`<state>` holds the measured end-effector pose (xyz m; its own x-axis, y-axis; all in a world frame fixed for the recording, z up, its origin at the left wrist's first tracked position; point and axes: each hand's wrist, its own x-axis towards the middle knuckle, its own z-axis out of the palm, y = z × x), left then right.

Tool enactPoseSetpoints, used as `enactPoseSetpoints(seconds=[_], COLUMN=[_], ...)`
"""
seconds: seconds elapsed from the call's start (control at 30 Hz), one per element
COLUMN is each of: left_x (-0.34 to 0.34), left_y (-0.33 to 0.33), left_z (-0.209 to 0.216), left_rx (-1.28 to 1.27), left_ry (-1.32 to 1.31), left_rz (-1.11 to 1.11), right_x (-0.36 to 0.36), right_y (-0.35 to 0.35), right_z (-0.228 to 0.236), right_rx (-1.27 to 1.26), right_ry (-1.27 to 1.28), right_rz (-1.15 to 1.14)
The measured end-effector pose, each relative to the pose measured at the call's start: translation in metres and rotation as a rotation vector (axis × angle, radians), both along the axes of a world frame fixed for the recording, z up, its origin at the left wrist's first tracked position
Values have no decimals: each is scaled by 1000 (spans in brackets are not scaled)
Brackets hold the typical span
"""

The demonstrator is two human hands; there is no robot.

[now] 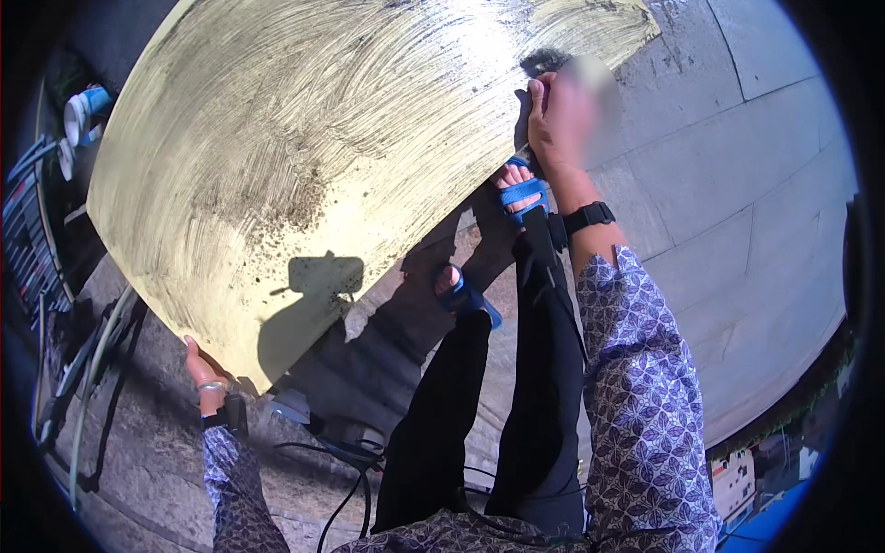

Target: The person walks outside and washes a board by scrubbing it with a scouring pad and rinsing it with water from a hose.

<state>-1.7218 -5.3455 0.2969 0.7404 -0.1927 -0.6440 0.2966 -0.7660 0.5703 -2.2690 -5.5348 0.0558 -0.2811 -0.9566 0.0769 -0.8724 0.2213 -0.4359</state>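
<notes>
A large pale-yellow sheet, streaked with dark swirling smears and crumbs of dirt, lies slanted before me. At its near left corner, my left hand grips the edge, with the thumb on top and the other fingers mostly hidden. My right hand is closed at the sheet's right edge, partly blurred. A dark, shaggy clump shows on the sheet just beyond its fingers. What the right hand holds is hidden by the fingers and the blur.
My feet in blue sandals stand by the sheet's near edge. Left of it are a white-and-blue container, hoses and a slatted rack. Dark cables trail near my legs. Grey paving slabs spread to the right.
</notes>
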Motion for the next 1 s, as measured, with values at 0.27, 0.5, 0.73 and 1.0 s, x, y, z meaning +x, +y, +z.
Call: enactPoseSetpoints(seconds=[0.27,0.5,0.73,1.0], left_x=[5,13,-5,-15], left_y=[3,3,-11,-32], left_z=[-1,-2,0,16], left_rx=[65,-29,-18,98], left_ry=[-17,52,149,75], left_rz=[12,142,322,402], right_x=[163,-79,-234,-122], right_y=[125,-34,-133,-83], right_z=[108,-42,-137,-68], right_rx=[122,87,222,156], right_ry=[-599,-101,30,-209], right_rz=[666,-153,-161,148])
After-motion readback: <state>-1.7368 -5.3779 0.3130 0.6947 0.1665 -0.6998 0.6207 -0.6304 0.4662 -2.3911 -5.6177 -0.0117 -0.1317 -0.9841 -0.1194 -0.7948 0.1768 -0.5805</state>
